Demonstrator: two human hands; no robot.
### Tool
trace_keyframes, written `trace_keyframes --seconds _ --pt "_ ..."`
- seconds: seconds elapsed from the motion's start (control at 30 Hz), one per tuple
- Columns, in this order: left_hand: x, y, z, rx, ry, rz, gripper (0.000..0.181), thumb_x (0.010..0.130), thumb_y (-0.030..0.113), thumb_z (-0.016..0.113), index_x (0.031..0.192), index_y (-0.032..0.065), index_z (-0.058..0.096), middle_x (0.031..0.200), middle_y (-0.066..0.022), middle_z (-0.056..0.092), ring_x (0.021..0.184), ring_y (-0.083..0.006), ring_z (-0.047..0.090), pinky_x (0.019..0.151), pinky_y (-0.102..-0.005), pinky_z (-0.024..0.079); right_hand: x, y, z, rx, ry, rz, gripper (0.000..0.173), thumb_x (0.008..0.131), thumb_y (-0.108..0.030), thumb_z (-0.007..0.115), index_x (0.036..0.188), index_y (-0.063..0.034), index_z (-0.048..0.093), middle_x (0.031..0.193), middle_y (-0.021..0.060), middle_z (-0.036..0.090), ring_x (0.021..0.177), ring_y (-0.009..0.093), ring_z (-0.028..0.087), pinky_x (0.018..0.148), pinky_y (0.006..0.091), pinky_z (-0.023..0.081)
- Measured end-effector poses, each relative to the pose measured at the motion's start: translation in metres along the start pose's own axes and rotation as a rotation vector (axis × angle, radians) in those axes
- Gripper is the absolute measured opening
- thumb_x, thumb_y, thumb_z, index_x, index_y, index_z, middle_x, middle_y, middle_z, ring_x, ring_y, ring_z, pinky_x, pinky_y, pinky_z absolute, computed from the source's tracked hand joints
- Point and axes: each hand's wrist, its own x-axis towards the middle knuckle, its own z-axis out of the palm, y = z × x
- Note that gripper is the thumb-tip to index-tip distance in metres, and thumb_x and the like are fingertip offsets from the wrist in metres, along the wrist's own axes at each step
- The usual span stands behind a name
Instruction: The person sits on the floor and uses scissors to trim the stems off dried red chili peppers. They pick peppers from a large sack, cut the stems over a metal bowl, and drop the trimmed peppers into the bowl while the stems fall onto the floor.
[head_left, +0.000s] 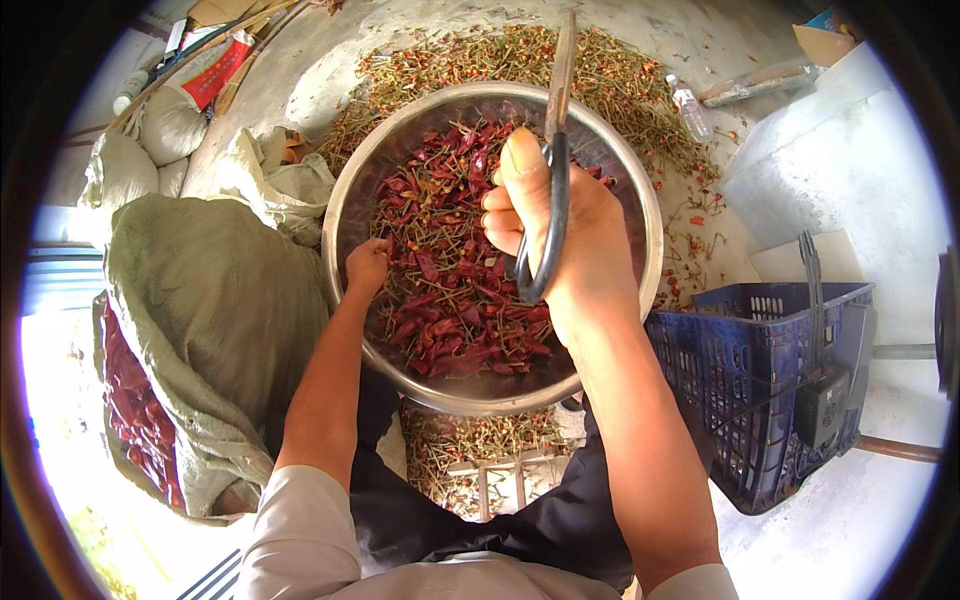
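Observation:
A wide stainless steel bowl (649, 247) holds many dried red chilies (442, 289) mixed with cut stems. My right hand (592, 240) is raised above the bowl, gripping a pair of scissors (556, 180). The scissors have black-coated handles and worn, brownish blades that point away from me past the far rim. Their blades look closed together. At the bowl's left side, my left hand (366, 266) reaches inside the rim with curled fingers, a dried red chili (391, 244) at the fingertips. My right hand hides part of the pile.
Cut stems (615, 67) lie heaped on the floor beyond the bowl. A green woven sack (210, 270) of dried chilies stands left, beside smaller white sacks (169, 124). To the right are a blue plastic crate (757, 367) and a plastic bottle (690, 112).

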Motion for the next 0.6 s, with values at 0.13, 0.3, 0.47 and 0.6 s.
trace_keyframes --seconds 0.13,0.3,0.47,0.6 --pt "0.011 -0.011 0.023 0.510 -0.097 0.178 0.036 0.087 0.007 0.061 0.120 0.0175 0.069 0.109 -0.0150 0.070 0.100 -0.0353 0.066 0.087 -0.0454 0.053 -0.002 0.002 -0.007 -0.080 0.021 -0.006 0.051 0.086 -0.053 0.071 0.093 -0.0025 0.067 0.083 0.0053 0.065 0.072 0.013 0.064 0.071 0.0278 0.056" --pt "0.005 0.005 0.026 0.707 -0.245 0.101 0.025 0.083 0.009 0.064 0.106 0.0126 0.073 0.098 -0.0166 0.071 0.094 -0.0351 0.068 0.084 -0.0461 0.055 -0.003 0.005 -0.011 -0.007 -0.031 0.002 0.056 0.082 -0.055 0.074 0.093 -0.0006 0.065 0.082 0.0055 0.065 0.073 0.013 0.064 0.072 0.0286 0.056" --pt "-0.006 0.008 0.000 0.453 -0.093 0.144 0.012 0.074 0.011 0.070 0.084 0.0087 0.076 0.081 -0.0190 0.070 0.080 -0.0384 0.069 0.074 -0.0483 0.055 -0.003 -0.005 -0.003 -0.146 -0.138 -0.018 0.058 0.082 -0.055 0.076 0.096 0.0005 0.064 0.081 0.0028 0.062 0.073 0.012 0.059 0.067 0.0260 0.050" --pt "-0.010 0.063 -0.048 0.415 -0.141 0.216 0.030 0.074 0.021 0.082 0.098 0.0038 0.074 0.104 -0.0185 0.067 0.097 -0.0373 0.065 0.085 -0.0453 0.052 -0.002 -0.004 0.003 -0.390 -0.081 -0.206 0.057 0.085 -0.049 0.076 0.105 0.0033 0.062 0.081 0.0032 0.063 0.073 0.009 0.057 0.064 0.0247 0.046"
